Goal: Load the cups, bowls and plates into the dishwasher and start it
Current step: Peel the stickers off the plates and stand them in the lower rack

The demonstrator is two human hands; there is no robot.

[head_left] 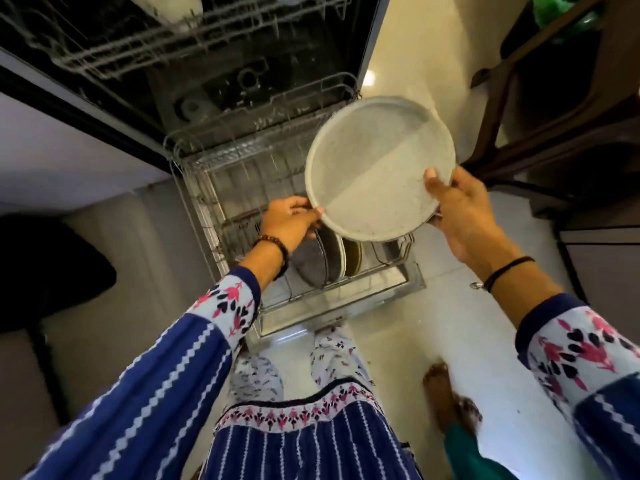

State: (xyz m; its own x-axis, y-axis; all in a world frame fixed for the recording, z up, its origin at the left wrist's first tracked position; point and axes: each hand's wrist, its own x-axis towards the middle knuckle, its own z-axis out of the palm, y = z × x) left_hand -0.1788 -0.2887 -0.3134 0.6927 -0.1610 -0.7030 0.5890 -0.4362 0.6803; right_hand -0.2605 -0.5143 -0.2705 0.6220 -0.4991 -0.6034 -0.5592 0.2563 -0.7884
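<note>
A round steel plate (379, 164) with a raised rim hangs above the pulled-out lower rack (207, 188) of the open dishwasher (225, 84). My right hand (460, 216) grips its lower right rim, thumb on the inner face. My left hand (291, 223) pinches its lower left rim. Below it, two or three plates (329, 258) stand on edge in the rack's front tines. The upper rack (173, 39) sits pushed in at the top, with a pale dish barely visible in it.
The rack lies over the lowered door (412, 282) on a pale tiled floor (433, 341). Wooden furniture (554, 109) stands at the right. A dark object (52, 271) lies at the left. Another person's bare foot (450, 400) stands near the right.
</note>
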